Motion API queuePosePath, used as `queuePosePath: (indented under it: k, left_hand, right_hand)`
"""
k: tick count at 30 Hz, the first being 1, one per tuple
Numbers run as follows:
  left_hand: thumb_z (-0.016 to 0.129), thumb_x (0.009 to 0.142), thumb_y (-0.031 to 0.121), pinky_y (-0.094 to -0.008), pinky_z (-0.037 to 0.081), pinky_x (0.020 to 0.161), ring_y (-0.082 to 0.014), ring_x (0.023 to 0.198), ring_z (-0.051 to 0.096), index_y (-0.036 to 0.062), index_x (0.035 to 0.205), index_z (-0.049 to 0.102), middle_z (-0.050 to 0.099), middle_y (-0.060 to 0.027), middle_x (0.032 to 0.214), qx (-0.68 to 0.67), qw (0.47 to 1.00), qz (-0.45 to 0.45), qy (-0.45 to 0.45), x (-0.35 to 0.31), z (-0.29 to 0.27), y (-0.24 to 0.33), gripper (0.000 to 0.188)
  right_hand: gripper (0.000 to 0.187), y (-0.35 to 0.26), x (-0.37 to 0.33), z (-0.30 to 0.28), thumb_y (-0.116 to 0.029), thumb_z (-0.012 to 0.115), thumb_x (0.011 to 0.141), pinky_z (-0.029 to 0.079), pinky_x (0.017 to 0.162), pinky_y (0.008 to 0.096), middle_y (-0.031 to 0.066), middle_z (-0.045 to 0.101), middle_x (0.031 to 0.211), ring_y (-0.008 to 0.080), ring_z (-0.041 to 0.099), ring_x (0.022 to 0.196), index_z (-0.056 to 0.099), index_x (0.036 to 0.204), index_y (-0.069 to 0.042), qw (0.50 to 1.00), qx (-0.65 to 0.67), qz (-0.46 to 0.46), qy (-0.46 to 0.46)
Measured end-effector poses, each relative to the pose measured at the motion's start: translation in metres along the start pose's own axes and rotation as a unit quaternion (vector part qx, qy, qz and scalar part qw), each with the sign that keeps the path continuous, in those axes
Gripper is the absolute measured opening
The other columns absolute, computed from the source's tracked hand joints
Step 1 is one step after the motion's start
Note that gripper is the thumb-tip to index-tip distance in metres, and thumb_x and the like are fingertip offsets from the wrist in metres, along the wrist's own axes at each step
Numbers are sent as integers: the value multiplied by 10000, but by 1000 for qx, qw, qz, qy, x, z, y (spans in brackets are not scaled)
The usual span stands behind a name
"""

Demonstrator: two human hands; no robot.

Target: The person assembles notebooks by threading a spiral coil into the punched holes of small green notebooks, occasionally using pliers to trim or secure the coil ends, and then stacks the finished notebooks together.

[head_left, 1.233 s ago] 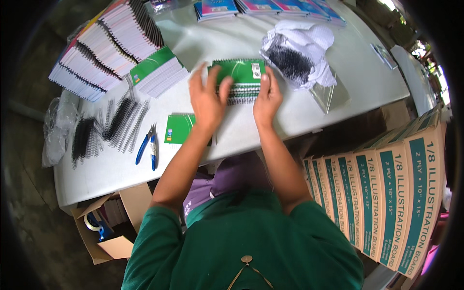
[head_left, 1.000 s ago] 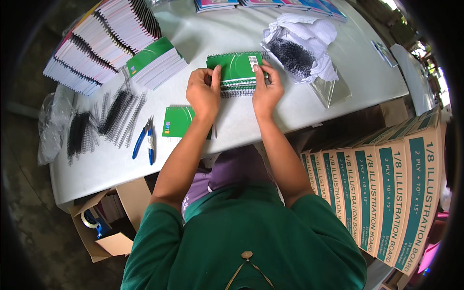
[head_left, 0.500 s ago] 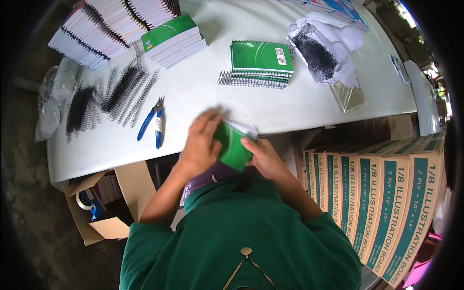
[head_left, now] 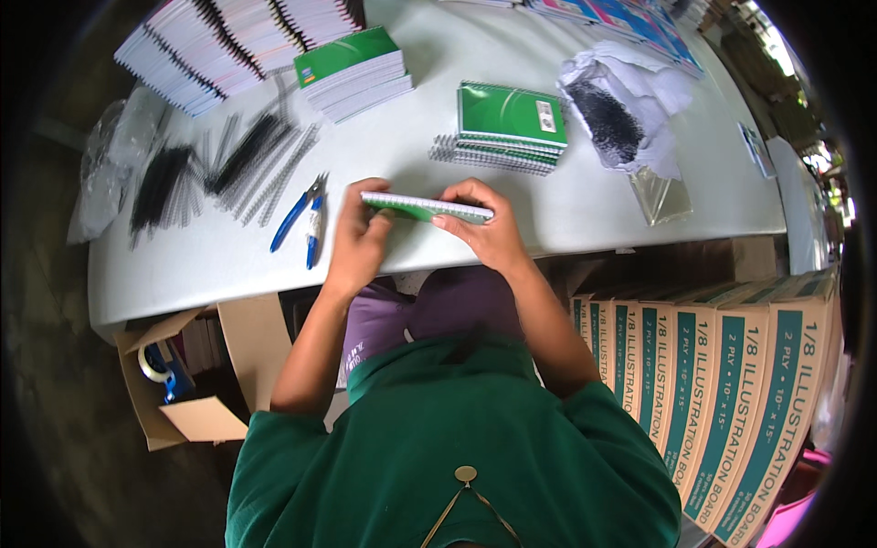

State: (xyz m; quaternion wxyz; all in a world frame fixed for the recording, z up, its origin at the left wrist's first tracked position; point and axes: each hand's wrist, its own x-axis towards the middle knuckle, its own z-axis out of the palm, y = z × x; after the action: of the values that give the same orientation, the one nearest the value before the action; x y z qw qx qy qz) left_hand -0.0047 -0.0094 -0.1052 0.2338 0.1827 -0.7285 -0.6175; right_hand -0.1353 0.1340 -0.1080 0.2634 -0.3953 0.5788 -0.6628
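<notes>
Both hands hold a small green-covered notebook (head_left: 427,208), its white page edge and binding holes facing up, just over the table's front edge. My left hand (head_left: 358,239) grips its left end, and my right hand (head_left: 481,226) pinches the right end between thumb and fingers. Blue-handled cutting pliers (head_left: 292,222) lie left of my left hand. Beyond them are loose spiral coils (head_left: 247,151), dark and silvery. A pile of coil-bound green notebooks (head_left: 507,114) sits past my right hand. Farther left stands a stack of green notebooks (head_left: 356,73) without visible coils.
Tall spiral-bound stacks (head_left: 187,59) stand at the back left, near a clear plastic bag (head_left: 102,173). A crumpled white wrapper (head_left: 644,91) holds small black pieces. Below the table are an open carton (head_left: 251,342) with a tape dispenser and, at right, several brown-and-green boxes (head_left: 731,402).
The notebook has moved up and forward over the table edge and turned from cover-facing to edge-up. My right hand has moved up with it; my left has shifted slightly left.
</notes>
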Motion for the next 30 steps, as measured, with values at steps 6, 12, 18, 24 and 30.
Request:
queuePosePath:
  k: [6, 12, 18, 24, 30]
  left_hand:
    - [572, 798, 154, -445, 371, 851, -308, 1022, 499, 115, 1076, 561, 546, -118, 1059, 575, 801, 85, 141, 47, -71, -3, 282]
    - [590, 815, 345, -384, 460, 748, -271, 857, 619, 103, 932, 660, 641, -88, 939, 593, 794, 16, 134, 65, -125, 6, 278]
    - [542, 810, 133, -317, 478, 695, -229, 713, 626, 8, 984, 606, 629, -130, 781, 384, 916, 94, 64, 55, -116, 44, 223]
    - [428, 939, 339, -286, 406, 696, -162, 710, 470, 6, 906, 537, 491, -81, 702, 197, 970, -11, -141, 27, -65, 42, 352]
    - [434, 947, 368, -230, 356, 611, -83, 647, 395, 12, 808, 555, 461, -5, 690, 186, 963, -103, -165, 37, -65, 34, 401]
  right_hand:
    - [332, 1, 5, -3, -16, 584, 833, 427, 892, 258, 91, 612, 1110, 123, 553, 1001, 563, 1164, 6, 999, -22, 20, -42]
    - [277, -1, 0, 6, -40, 559, 860, 418, 904, 261, 90, 623, 1096, 120, 547, 1004, 586, 1131, 11, 999, -15, -36, 2]
    - [282, 5, 5, 0, -71, 571, 868, 413, 910, 264, 91, 618, 1105, 124, 541, 1016, 583, 1140, 3, 1000, 8, -14, 4]
    - [284, 4, 5, 0, -60, 573, 863, 426, 888, 258, 93, 624, 1089, 121, 552, 990, 584, 1140, 2, 1000, 5, -8, 12]
    - [255, 2, 4, 1, -9, 587, 839, 444, 861, 249, 99, 638, 1046, 122, 572, 947, 605, 1091, 32, 1000, 4, 9, 10]
